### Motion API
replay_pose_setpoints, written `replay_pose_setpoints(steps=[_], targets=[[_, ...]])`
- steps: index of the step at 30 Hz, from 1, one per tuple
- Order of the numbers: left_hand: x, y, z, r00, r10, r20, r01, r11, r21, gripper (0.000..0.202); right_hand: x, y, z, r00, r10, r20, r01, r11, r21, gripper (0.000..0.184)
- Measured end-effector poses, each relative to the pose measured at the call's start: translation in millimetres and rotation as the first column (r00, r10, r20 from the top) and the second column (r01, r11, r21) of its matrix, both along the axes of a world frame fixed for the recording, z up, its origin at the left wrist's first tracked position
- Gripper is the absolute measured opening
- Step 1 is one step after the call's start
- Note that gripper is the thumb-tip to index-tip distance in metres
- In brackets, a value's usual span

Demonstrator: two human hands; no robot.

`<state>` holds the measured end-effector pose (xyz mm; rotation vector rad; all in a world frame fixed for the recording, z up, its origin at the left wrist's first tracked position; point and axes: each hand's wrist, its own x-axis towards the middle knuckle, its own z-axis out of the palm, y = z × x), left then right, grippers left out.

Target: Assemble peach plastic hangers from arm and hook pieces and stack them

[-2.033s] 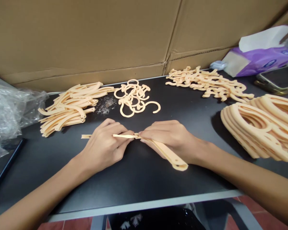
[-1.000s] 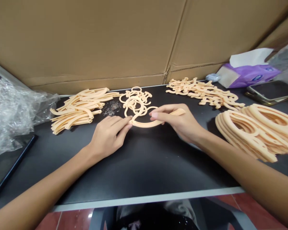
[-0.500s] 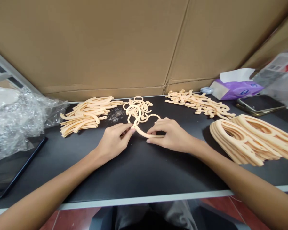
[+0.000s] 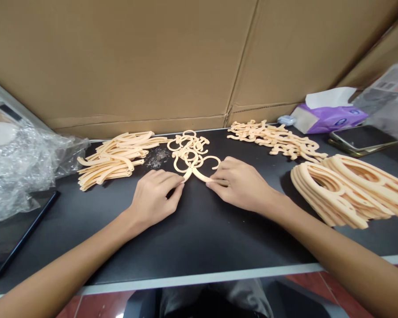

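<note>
My left hand point(image 4: 154, 196) and my right hand point(image 4: 242, 185) meet at the middle of the black table point(image 4: 192, 238). Both pinch a curved peach plastic hanger piece point(image 4: 202, 176) lying at the near edge of a pile of round hooks point(image 4: 189, 150). The left fingertips close on the piece's left end, which touches a hook. The right hand's fingers press down on its right part, which is partly hidden under them.
A pile of curved peach arms point(image 4: 116, 157) lies at the left, small hooks point(image 4: 278, 139) at the back right, stacked hanger bodies point(image 4: 348, 187) at the right. Crumpled plastic wrap point(image 4: 20, 168), a tablet point(image 4: 9, 232), a tissue pack point(image 4: 331, 115) and a phone point(image 4: 363, 138) flank them. A cardboard wall point(image 4: 185, 62) stands behind.
Both hands carried the curved piece from the near middle of the table up to the round hook pile. The right hand turned the piece around, and it now lies against a hook.
</note>
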<state>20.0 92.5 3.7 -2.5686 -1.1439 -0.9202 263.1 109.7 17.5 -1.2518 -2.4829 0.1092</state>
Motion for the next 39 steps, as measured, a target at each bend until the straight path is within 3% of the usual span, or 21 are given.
replay_pose_setpoints(steps=[5, 11, 17, 21, 24, 29, 33, 39], targets=[[6, -11, 6.6, 0.997, -0.029, -0.072, 0.034, 0.996, 0.080, 0.012, 0, 1, 2.9, 0.991, -0.132, 0.028, 0.130, 0.990, 0.055, 0.025], [15, -22, 4.9, 0.977, -0.152, -0.148, 0.137, 0.985, -0.104, 0.019, 0, 2, 3.0, 0.992, -0.125, 0.034, 0.123, 0.991, 0.057, 0.025], [14, -44, 2.8, 0.971, -0.103, -0.217, 0.068, 0.984, -0.164, 0.028, -1, 2, 4.5, 0.994, -0.108, -0.025, 0.111, 0.985, 0.134, 0.023], [2, -75, 1.7, 0.942, -0.050, -0.331, -0.055, 0.952, -0.301, 0.051, -8, -19, 7.3, 0.996, 0.015, -0.092, 0.003, 0.981, 0.193, 0.027], [-4, -90, 0.7, 0.918, -0.030, -0.397, -0.119, 0.931, -0.345, 0.063, -9, -52, 0.8, 0.994, 0.079, -0.077, -0.072, 0.994, 0.084, 0.027], [-3, -92, 0.1, 0.911, -0.010, -0.411, -0.160, 0.913, -0.376, 0.066, 11, -94, -22.0, 0.998, -0.022, 0.064, 0.015, 0.994, 0.109, 0.050], [-2, -91, 0.0, 0.915, 0.005, -0.404, -0.167, 0.915, -0.366, 0.066, 20, -100, -31.3, 0.988, -0.117, 0.099, 0.114, 0.993, 0.037, 0.065], [-4, -91, -1.0, 0.912, 0.001, -0.411, -0.155, 0.927, -0.341, 0.067, 18, -99, -29.6, 0.985, -0.119, 0.127, 0.121, 0.993, -0.011, 0.069]])
